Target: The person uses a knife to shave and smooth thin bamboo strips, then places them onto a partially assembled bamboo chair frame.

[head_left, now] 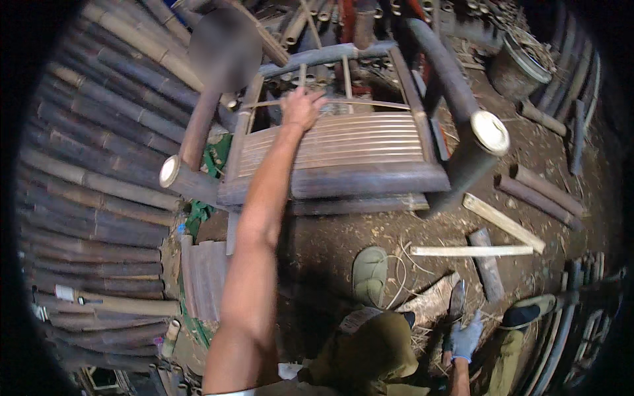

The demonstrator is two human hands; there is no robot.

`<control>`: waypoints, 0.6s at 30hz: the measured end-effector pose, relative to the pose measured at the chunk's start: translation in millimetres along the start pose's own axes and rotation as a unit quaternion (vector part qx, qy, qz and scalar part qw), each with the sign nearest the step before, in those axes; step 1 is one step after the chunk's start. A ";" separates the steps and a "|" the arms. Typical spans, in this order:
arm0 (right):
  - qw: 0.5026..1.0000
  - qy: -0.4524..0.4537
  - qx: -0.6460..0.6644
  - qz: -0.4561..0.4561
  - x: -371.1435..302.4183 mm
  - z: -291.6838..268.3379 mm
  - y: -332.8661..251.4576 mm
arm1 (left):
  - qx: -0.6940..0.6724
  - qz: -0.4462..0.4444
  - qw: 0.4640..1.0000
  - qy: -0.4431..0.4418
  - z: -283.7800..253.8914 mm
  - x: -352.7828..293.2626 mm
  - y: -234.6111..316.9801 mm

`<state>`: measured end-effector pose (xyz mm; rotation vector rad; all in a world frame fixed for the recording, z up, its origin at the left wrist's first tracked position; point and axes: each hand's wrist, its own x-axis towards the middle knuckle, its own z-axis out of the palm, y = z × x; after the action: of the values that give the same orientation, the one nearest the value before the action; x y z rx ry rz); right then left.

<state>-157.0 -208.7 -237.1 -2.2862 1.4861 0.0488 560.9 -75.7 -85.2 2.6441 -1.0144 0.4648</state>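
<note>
My bare left arm stretches forward over a bamboo chair frame [370, 178], and my left hand [302, 109] is closed on a thin bamboo strip [370, 103] lying crosswise over the seat opening. Nearer to me, narrow slats [343, 140] lie side by side across the seat behind its thick front rail. Low on the right, my right hand [466, 338] wears a grey-blue glove, with fingers spread apart. Just beside it is a dark knife-like blade [457, 300]; whether the hand touches it cannot be made out.
Bamboo poles [99, 178] line the left side. Split bamboo pieces [472, 251] and a curled strip [401, 274] lie on the dirt floor near a green clog [370, 274]. A bucket [518, 69] stands at the far right. A blurred patch covers part of the upper left.
</note>
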 end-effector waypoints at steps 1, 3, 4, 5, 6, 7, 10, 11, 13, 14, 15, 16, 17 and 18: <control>0.999 0.031 0.011 -0.028 10.3 -14.2 -1.0 | 0.002 -0.003 1.000 0.015 13.0 6.5 7.9; 0.994 0.075 0.028 -0.071 39.0 -56.8 -18.9 | -0.082 -0.039 0.996 0.009 15.6 18.5 20.1; 0.985 0.114 0.068 -0.110 56.0 -73.7 -28.5 | -0.141 -0.060 0.988 0.019 15.5 25.7 19.2; 0.972 0.150 0.108 -0.147 72.3 -90.9 -42.9 | -0.197 -0.080 0.977 0.028 16.2 32.1 14.5; 0.961 0.180 0.105 -0.184 83.8 -117.2 -75.5 | -0.209 -0.068 0.975 0.036 14.2 34.7 0.9; 0.947 0.211 0.102 -0.220 92.8 -145.4 -115.3 | -0.148 -0.068 0.986 0.047 14.6 34.8 -11.0; 0.892 0.251 0.272 -0.260 119.2 -193.8 -209.4 | 0.019 -0.141 0.989 0.035 19.7 31.6 -41.8; 0.863 0.272 0.302 -0.301 127.7 -204.3 -235.3 | 0.059 -0.212 0.975 0.000 22.9 29.1 -48.2; 0.839 0.305 0.266 -0.364 146.2 -225.0 -282.2 | 0.036 -0.199 0.979 -0.028 26.5 32.4 -49.1; 0.836 0.312 0.239 -0.382 153.7 -229.6 -302.0 | 0.020 -0.192 0.981 -0.036 27.6 33.5 -52.7; 0.831 0.323 0.213 -0.400 160.2 -234.8 -319.2 | 0.003 -0.182 0.982 -0.041 27.1 37.2 -53.2; 0.825 0.333 0.186 -0.417 164.7 -238.1 -335.3 | -0.014 -0.173 0.984 -0.046 26.5 39.8 -53.6; 0.822 0.325 0.220 -0.412 170.0 -230.9 -350.6 | -0.022 -0.167 0.984 -0.062 25.1 41.0 -54.6; 0.831 0.333 0.166 -0.413 177.9 -220.6 -357.5 | -0.027 -0.165 0.983 -0.079 20.4 38.6 -58.7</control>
<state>192.9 -317.7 34.5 -2.5285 0.5081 -1.2503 632.2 -63.8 -96.7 2.7593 -0.5962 0.1538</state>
